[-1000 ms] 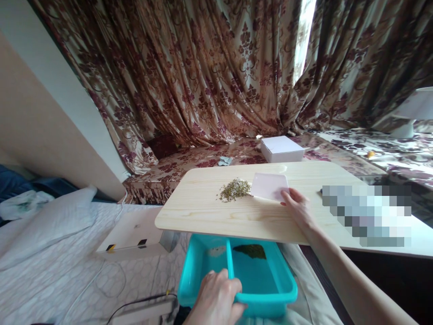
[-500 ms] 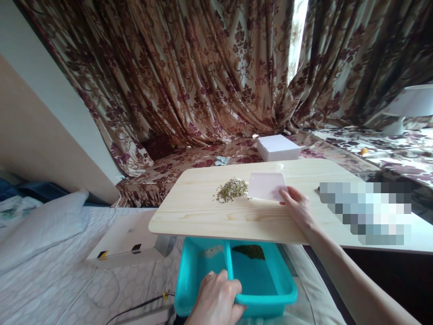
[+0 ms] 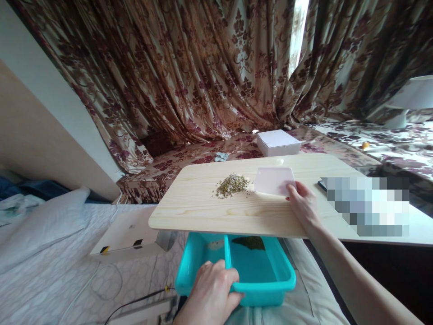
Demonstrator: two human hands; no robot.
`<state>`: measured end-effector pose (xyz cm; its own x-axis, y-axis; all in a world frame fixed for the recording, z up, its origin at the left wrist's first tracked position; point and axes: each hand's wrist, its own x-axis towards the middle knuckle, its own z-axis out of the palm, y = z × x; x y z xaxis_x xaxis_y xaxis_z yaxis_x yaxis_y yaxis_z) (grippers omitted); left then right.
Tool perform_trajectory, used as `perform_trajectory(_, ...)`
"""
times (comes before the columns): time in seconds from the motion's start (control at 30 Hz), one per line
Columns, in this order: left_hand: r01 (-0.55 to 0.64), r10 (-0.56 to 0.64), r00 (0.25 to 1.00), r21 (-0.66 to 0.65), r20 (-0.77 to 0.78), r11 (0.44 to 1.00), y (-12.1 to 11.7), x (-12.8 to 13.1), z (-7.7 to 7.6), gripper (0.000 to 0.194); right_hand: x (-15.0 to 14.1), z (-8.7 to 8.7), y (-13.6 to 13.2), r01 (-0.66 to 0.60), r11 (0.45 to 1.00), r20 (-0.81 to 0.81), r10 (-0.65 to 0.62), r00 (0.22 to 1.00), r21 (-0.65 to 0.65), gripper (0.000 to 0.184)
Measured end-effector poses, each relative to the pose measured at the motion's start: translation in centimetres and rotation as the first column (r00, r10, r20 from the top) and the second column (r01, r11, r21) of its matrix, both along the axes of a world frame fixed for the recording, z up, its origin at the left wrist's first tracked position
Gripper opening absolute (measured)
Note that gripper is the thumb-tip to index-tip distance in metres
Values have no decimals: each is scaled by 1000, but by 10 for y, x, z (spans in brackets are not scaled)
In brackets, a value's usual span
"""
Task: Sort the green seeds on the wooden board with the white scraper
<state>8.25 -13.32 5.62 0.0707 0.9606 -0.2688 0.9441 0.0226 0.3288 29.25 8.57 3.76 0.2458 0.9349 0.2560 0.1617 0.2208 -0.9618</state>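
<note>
My right hand (image 3: 302,201) pinches the right end of a thin, pale translucent plastic scraper (image 3: 273,181) just above the wooden board. Left of the scraper, a small gap away, lies a loose pile of greenish-yellow and whitish grains (image 3: 232,185) on the board (image 3: 203,216). Below the board's near edge, my left hand (image 3: 216,289) grips the front rim of a turquoise two-compartment bin (image 3: 260,287), close to its divider. Dark green grains (image 3: 250,243) rest in the bin's right compartment. A few pale bits (image 3: 215,245) show in the left one, partly behind my hand.
A blurred-out device (image 3: 368,205) occupies the board's right side. Behind the board stands a white box (image 3: 279,142) on a patterned cover. A flat white carton (image 3: 130,232) and a dark cable (image 3: 135,301) are on the bed at left.
My right hand has drawn the scraper a little to the right, away from the grain pile. My left hand keeps its grip on the bin's rim. The view has shifted slightly.
</note>
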Motion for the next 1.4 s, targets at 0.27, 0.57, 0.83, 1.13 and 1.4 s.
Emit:
perform_trajectory(0.27, -21, 21, 1000, -36, -20, 999, 2, 1, 3, 14, 1, -1, 0, 1, 1000, 7, -1, 1000, 12, 17)
perform_trajectory(0.57, -20, 19, 1000, -53, -21, 998, 2, 3, 5, 14, 1, -5, 4, 32, 999, 33, -33, 999, 14, 20)
perform_trajectory(0.83, -15, 14, 1000, -38, -19, 999, 1, 3, 4, 13, -2, -1, -1, -85, 996, -55, 84, 995, -6, 18)
perform_trajectory(1.13, -4, 4, 1000, -11, -22, 1000, 1, 0, -1, 13, -4, -1, -1, -132, 991, -28, 133, 991, 14, 17)
perform_trajectory(1.4, -10, 10, 1000, -15, -7, 1000, 0, 0, 1, 14, -6, 1, -3, -154, 988, -39, 155, 987, 12, 18)
